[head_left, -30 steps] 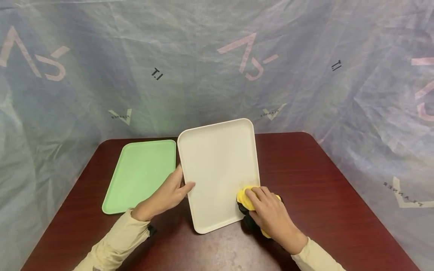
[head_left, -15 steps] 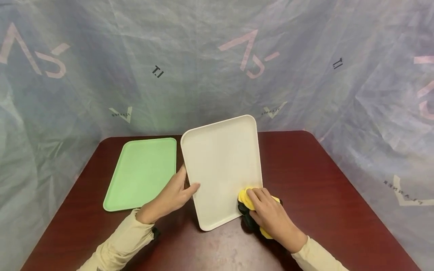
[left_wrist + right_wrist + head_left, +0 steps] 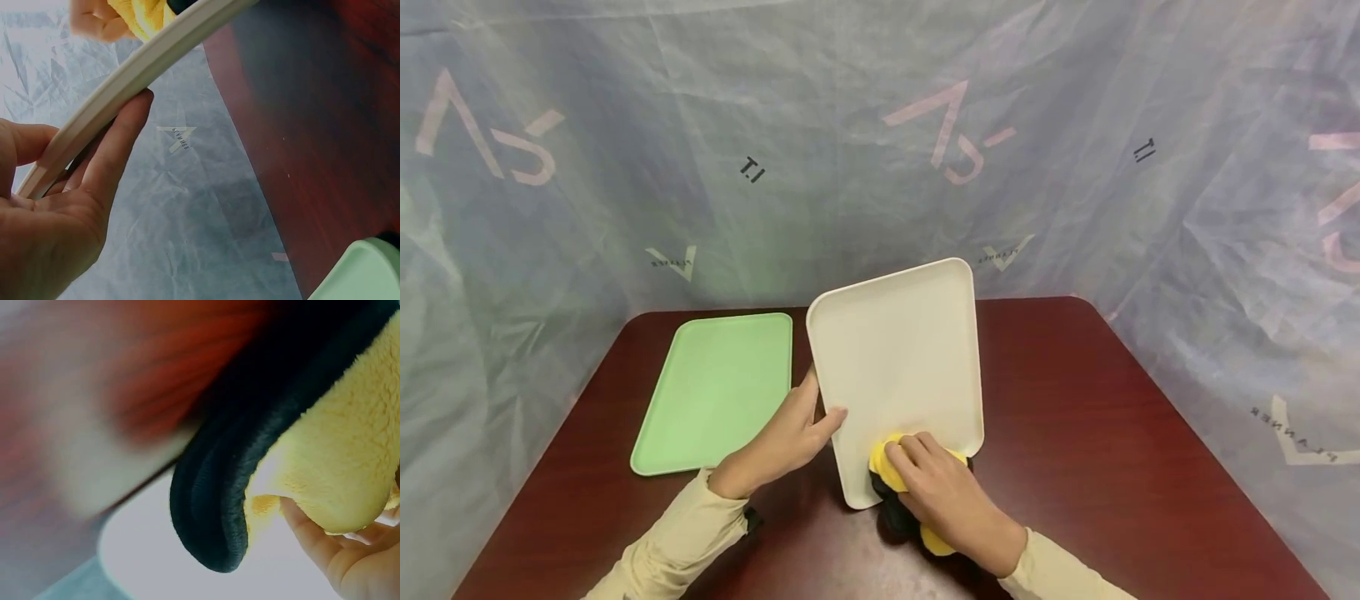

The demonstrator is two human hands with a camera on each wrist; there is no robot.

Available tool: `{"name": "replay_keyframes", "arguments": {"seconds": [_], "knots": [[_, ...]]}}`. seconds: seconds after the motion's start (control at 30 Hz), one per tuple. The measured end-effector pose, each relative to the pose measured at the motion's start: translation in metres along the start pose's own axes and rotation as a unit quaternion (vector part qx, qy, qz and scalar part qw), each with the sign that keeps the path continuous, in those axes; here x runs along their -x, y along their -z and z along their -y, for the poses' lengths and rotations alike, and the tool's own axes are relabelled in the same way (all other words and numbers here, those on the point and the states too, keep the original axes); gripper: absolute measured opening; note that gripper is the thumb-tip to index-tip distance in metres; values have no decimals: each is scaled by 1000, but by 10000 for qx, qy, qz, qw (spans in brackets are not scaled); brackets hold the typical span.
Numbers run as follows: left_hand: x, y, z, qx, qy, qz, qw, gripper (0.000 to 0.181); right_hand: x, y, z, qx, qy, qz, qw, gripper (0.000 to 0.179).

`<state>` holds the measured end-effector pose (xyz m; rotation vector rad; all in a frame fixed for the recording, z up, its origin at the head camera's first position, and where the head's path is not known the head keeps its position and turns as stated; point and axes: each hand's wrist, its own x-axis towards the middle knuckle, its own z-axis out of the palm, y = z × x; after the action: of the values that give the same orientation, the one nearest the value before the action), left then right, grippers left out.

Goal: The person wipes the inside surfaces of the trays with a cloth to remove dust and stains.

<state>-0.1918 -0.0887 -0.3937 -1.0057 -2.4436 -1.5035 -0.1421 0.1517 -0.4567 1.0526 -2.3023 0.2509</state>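
Observation:
A white rectangular tray point(image 3: 898, 358) is held tilted up above the table, its inner face toward me. My left hand point(image 3: 786, 437) grips its left edge, thumb on the front and fingers behind; the left wrist view shows the tray's rim point(image 3: 125, 81) between thumb and fingers. My right hand point(image 3: 951, 496) holds a bunched yellow-and-black cloth point(image 3: 887, 471) against the lower part of the tray. In the right wrist view the cloth point(image 3: 337, 450) looks fluffy, with a dark border, and the fingers are partly hidden by it.
A green tray point(image 3: 722, 392) lies flat on the dark red table point(image 3: 1060, 400), left of the white one. Grey printed sheeting point(image 3: 820, 150) hangs behind the table and along both sides.
The right hand has moved left with the cloth, from the tray's lower right edge to its lower middle. The white tray has shifted slightly right in the left hand's grip.

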Motion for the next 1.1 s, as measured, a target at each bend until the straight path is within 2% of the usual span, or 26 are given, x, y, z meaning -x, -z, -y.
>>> {"name": "replay_keyframes", "arguments": {"seconds": [0.13,0.23,0.43,0.6,0.7,0.8,0.9,1.0,1.1], "knots": [[-2,0,-1,-296,-46,-80,9995,74,-14,-4,18,137,295,19,9995,53],[-3,0,-1,-454,-67,-141,9988,72,-21,-7,27,221,368,106,9990,48],[-3,0,-1,-570,-96,-239,9980,66,-25,-10,32,330,411,-73,9986,41],[1,-3,0,-666,93,-441,9968,41,-27,-13,32,442,544,-297,9971,24],[2,-6,1,-620,253,-535,9963,25,-28,-14,31,543,595,-437,9958,30],[2,-9,5,-525,343,-605,9962,22,-27,-15,32,647,639,-484,9947,35],[1,-13,12,-413,395,-556,9968,21,-26,-16,32,703,661,-379,9946,32],[2,-16,18,-217,504,-453,9975,20,-23,-16,35,623,648,-77,9959,22],[4,-18,21,-55,560,-261,9981,24,-19,-15,39,654,612,165,9958,26]]}}
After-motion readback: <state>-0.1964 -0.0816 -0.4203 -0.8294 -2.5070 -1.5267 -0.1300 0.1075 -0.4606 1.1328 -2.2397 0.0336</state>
